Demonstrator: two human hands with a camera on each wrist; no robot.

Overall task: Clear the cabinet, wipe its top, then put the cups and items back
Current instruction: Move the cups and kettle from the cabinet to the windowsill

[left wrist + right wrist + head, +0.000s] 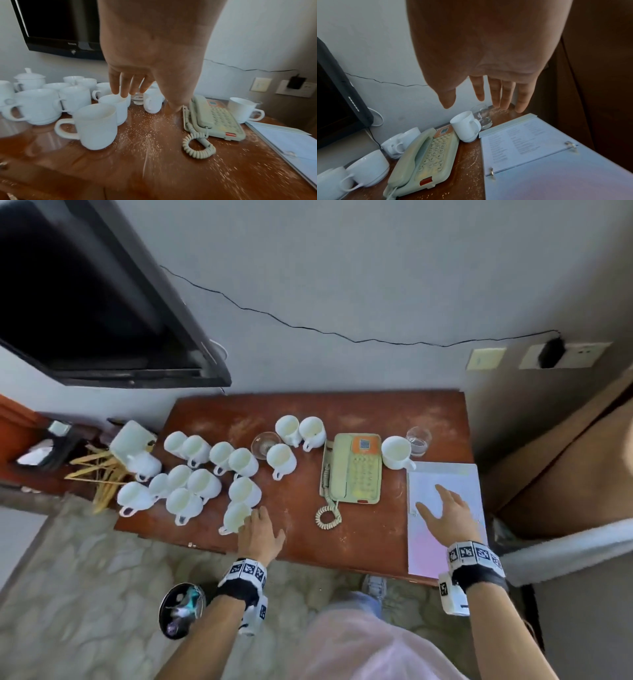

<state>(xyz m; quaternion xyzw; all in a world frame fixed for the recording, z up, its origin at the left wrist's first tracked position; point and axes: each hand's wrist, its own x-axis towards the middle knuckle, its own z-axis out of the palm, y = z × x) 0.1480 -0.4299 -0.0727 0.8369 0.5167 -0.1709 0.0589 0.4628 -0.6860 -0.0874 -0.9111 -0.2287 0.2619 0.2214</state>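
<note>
I see the wooden cabinet (308,412) still full, and its top is covered with pale dust and crumbs. Many white cups (191,474) stand close together on the left part of the top, some of them touching each other. The nearest cup (236,517) is at the front edge of this group.

My left hand (258,534) is just beside this nearest cup, palm down. From the wrist view its fingers (124,86) hang loose and a little apart over the rims of the cups, and they hold nothing. I cannot tell whether the hand really touches the cup.

My right hand (445,515) is above the open white folder (428,556), which lies at the right end of the top. Its fingers (494,93) are straight and spread, with nothing between them.

Between the two hands lies the green telephone (352,469), with its coiled cord (327,517) near the front edge. One single cup (397,453) stands between the telephone and the folder, and a clear glass (418,440) is just behind it. Another small glass (264,444) stands among the cups in the middle. A black television (85,302) hangs on the wall above the left side.
</note>
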